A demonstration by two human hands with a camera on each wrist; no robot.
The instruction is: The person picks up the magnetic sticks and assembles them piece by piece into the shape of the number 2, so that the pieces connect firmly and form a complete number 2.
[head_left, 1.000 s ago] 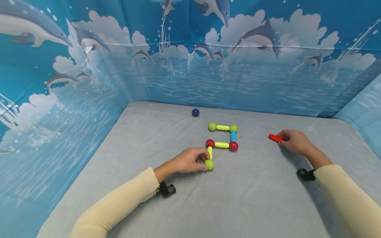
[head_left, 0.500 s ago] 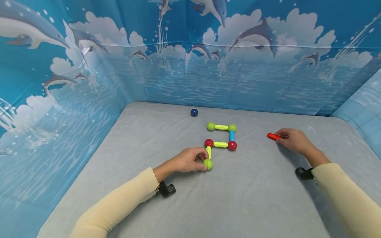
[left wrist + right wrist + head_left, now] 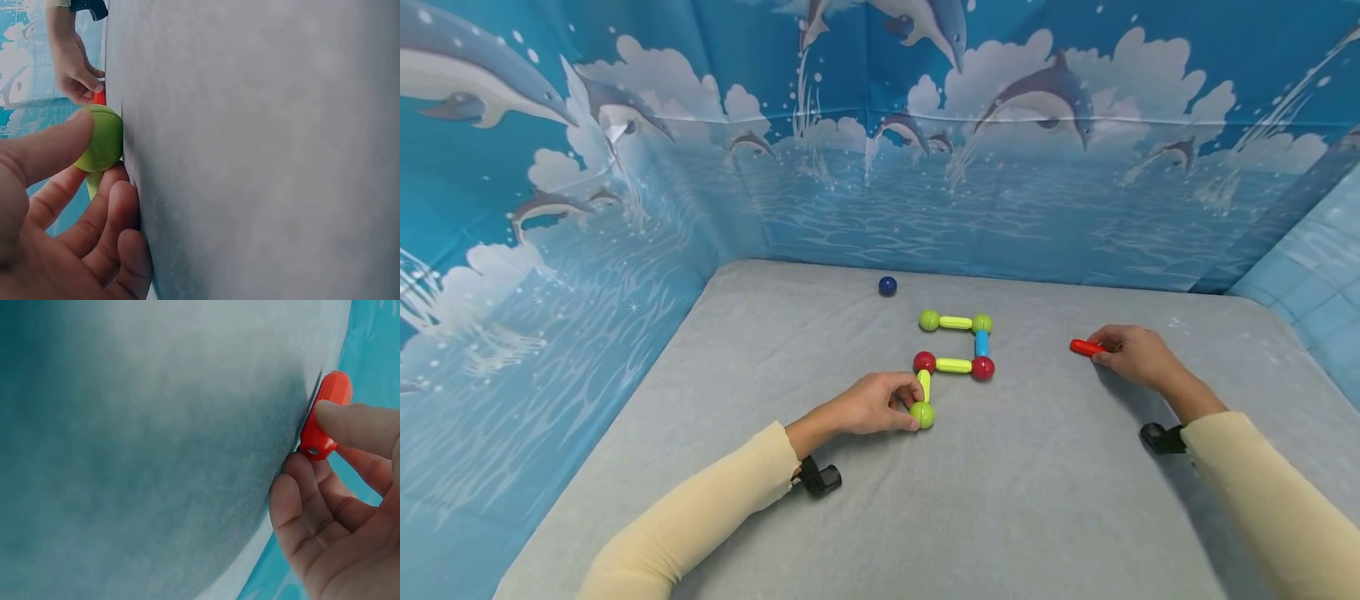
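My left hand (image 3: 872, 405) pinches a green ball (image 3: 922, 415) between thumb and fingers, at the near end of a chain of balls and rods lying on the grey cloth. From that ball a yellow-green rod (image 3: 924, 385) runs to a red ball (image 3: 924, 362). Another yellow-green rod (image 3: 953, 365) joins it to a second red ball (image 3: 982, 368). A blue rod (image 3: 982, 342) leads up to a green ball (image 3: 982, 323), then a rod and one more green ball (image 3: 929, 320). Off to the right, my right hand (image 3: 1138, 357) holds a red rod (image 3: 325, 415) by one end, low over the cloth.
A dark blue ball (image 3: 887, 286) lies alone behind the chain. The grey cloth surface (image 3: 1000, 500) ends at hanging fabric (image 3: 820, 208) printed with dolphins, at the back and both sides. Each wrist wears a small black camera.
The red rod has turned slightly in my right hand. My left hand keeps its hold on the green ball, and the chain keeps its shape; the head view has shifted a little.
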